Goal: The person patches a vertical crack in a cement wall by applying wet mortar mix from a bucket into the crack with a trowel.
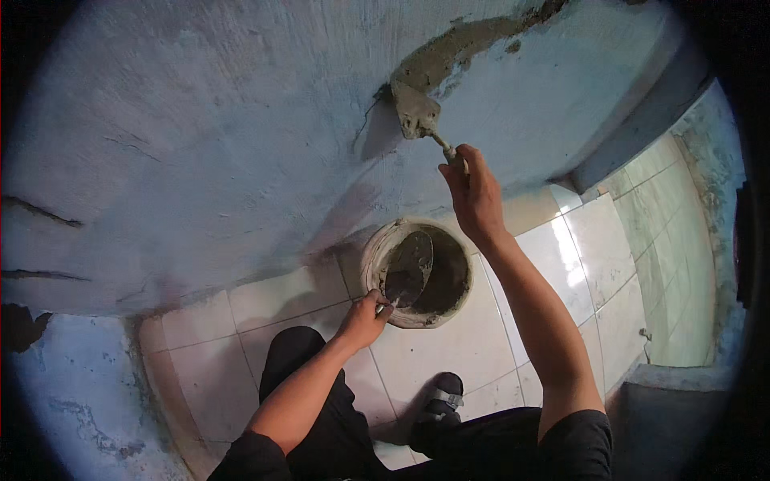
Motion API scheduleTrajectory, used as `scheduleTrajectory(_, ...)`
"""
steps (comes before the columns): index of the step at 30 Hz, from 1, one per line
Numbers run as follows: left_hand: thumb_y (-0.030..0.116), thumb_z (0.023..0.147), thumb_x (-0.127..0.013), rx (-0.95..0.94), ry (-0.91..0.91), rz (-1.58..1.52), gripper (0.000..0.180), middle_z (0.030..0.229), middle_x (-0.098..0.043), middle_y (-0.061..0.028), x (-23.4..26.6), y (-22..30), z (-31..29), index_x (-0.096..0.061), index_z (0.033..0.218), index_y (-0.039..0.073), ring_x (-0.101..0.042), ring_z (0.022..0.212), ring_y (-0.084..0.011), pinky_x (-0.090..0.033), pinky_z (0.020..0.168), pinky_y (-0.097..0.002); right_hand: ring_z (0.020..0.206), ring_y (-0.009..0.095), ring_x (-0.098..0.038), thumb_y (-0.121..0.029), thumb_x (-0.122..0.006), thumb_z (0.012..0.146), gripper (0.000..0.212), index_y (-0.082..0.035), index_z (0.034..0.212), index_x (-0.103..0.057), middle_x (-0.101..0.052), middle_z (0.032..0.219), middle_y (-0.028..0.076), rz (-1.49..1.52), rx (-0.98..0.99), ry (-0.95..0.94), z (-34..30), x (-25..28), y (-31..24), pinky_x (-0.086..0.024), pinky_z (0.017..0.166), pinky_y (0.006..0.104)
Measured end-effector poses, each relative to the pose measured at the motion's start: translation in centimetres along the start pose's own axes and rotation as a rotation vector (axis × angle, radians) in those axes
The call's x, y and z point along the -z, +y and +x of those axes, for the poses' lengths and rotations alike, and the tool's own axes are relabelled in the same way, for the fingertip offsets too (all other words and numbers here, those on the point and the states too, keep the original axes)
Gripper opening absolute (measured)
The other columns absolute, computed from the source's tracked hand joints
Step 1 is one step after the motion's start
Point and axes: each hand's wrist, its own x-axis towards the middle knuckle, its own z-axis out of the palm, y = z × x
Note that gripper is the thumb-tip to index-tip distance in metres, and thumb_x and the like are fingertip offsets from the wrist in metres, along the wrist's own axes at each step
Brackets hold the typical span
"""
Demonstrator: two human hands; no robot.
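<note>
My right hand (479,196) is closed round the handle of a small trowel (415,111). The trowel's mortar-smeared blade lies against the blue wall (281,160), at the lower left end of a band of wet grey mortar (453,52). Lower down, my left hand (365,321) grips the handle of a second trowel (409,264) with a broad, rounded blade. That blade is held over the mouth of a round bucket (461,260), whose rim and inside are coated with grey mortar. My left fingers are close to the bucket's near-left rim.
The bucket stands on white floor tiles (449,361) close to the wall's foot. Dark cracks (44,210) run through the wall at far left. A doorway edge (642,112) and greenish tiles (674,232) lie to the right. My sandalled foot (443,397) is below the bucket.
</note>
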Motion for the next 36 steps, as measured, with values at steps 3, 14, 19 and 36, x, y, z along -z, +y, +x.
scheduleTrajectory(3, 0.017, 0.096, -0.068, 0.099, -0.054, -0.021, 0.023, 0.091, -0.069, -0.0211, 0.1, 0.4, -0.1, -0.062, 0.109, -0.001, -0.068, 0.080, -0.0295, -0.051, 0.073, -0.0414, 0.083, 0.037, -0.064, -0.016, -0.070, 0.097, 0.031, -0.004, 0.121, -0.054, -0.066, 0.093, 0.017, -0.017, 0.068, -0.003, -0.2, -0.5, 0.3, -0.050, 0.071, 0.0442)
scheduleTrajectory(14, 0.017, 0.096, -0.069, 0.058, -0.041, -0.022, 0.023, 0.093, -0.070, -0.0217, 0.5, 0.7, 0.0, -0.062, 0.108, -0.002, -0.069, 0.084, -0.0319, -0.052, 0.075, -0.0423, 0.079, 0.038, -0.063, -0.017, -0.071, 0.097, 0.032, -0.004, 0.121, -0.055, -0.065, 0.091, 0.018, 0.015, 0.048, -0.008, -0.1, -0.5, 0.5, -0.050, 0.069, 0.0450)
scheduleTrajectory(19, 0.017, 0.096, -0.069, 0.058, -0.048, -0.047, 0.024, 0.098, -0.072, -0.0218, -0.4, 0.6, 0.2, -0.061, 0.110, -0.001, -0.071, 0.091, -0.0336, -0.052, 0.078, -0.0423, 0.074, 0.035, -0.062, -0.017, -0.069, 0.099, 0.032, -0.003, 0.122, -0.053, -0.064, 0.088, 0.017, 0.021, 0.092, 0.026, -2.0, -2.3, -0.8, -0.049, 0.067, 0.0422)
scheduleTrajectory(36, 0.010, 0.098, -0.066, -0.394, -0.186, -0.026, 0.054, 0.143, -0.053, -0.0109, -1.0, -4.2, -1.3, -0.042, 0.146, 0.005, -0.050, 0.132, -0.0238, -0.039, 0.113, -0.0389, 0.068, 0.027, -0.059, -0.025, -0.056, 0.107, 0.031, 0.000, 0.124, -0.046, -0.061, 0.079, 0.015, 0.527, -0.395, 0.349, -4.9, -11.4, -12.0, -0.047, 0.064, 0.0397)
